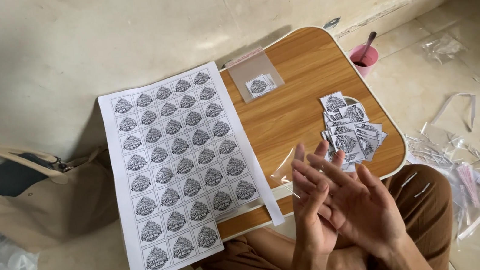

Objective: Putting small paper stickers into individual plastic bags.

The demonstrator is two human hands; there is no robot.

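Down over my lap, my left hand [312, 211] and right hand [361, 202] are raised together, palms pressed side to side, fingers spread loosely; a clear plastic sleeve [284, 169] sits at my left fingertips, though I cannot tell whether I grip it. Just beyond, on the wooden tabletop [291, 107], lie a pile of cut stickers [350, 130], a printed sticker sheet [181, 166] and a small bag [255, 76].
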